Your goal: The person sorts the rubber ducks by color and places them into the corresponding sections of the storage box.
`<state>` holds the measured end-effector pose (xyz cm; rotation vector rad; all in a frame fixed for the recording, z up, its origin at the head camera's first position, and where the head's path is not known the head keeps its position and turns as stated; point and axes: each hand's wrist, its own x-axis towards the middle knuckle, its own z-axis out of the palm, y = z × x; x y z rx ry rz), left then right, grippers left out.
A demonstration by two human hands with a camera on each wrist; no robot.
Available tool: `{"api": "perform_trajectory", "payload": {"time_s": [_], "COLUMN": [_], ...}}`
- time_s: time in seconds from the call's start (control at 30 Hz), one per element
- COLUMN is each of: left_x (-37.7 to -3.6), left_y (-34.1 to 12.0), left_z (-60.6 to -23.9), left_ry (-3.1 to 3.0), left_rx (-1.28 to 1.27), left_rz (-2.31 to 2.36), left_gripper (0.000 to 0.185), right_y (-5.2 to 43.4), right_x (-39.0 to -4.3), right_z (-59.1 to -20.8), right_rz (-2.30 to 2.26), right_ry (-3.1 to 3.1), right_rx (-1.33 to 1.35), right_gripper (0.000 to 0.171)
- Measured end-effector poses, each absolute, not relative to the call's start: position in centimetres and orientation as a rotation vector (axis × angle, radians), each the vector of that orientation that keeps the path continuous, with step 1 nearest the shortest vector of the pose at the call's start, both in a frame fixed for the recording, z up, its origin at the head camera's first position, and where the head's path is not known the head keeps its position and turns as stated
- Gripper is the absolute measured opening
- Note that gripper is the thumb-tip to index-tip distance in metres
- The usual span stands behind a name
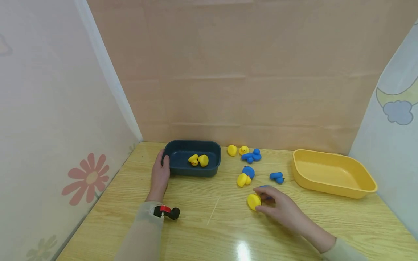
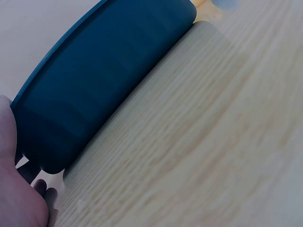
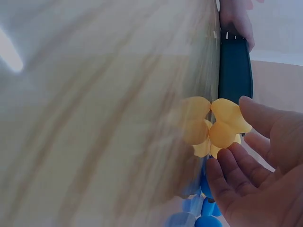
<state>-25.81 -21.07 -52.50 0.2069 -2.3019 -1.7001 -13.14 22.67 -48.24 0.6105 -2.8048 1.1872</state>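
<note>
Left hand: rested against the near-left end of the blue tray, fingers curled round its rim, steadying it on the counter.
Right hand: down at a yellow duck, thumb and fingers loosely spread about it; in the right wrist view they touched the duck without a firm pinch yet.
Duck's place: on the counter, centre-right, just beside a blue duck partly hidden under the fingers.
Blue tray: already held two yellow ducks.
Yellow tray: sat at the right, nothing showing inside.
Loose ducks: more yellow and blue ones lay between the trays.
Step, by my read: the grasp of a yellow duck, sorting by colour part-way along.
Next move calls for: closing the fingers on the duck alone, clear of its blue neighbour, then a lift leftward to the blue tray.
</note>
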Motion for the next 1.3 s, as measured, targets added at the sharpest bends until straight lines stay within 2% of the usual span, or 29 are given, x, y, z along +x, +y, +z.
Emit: {"api": "perform_trajectory", "payload": {"time_s": [0.37,0.83,1.07,1.3], "left_x": [-26.2,-26.1,-26.1,-26.2], "left_y": [-20.9,-21.2,-21.2,-21.2], "left_z": [-52.6,-52.8,-52.7,-52.9], "left_ry": [-2.303,-2.304,-2.295,-2.295], "left_rx": [0.228,0.216,0.214,0.209], "left_rz": [-1.712,-1.688,-1.713,-1.699], "left_gripper": [0.062,0.061,0.062,0.061], "right_y": [23.1,23.2,22.2,20.8], "right_x": [-13.5,-13.7,-14.2,-15.5], "right_z": [-48.5,-48.5,-45.7,-44.4], "right_rz": [1.168,1.171,1.135,1.176], "right_ry": [-2.818,-2.844,-2.836,-2.792], "right_rx": [0.716,0.717,0.665,0.63], "right_gripper": [0.05,0.047,0.042,0.043]}}
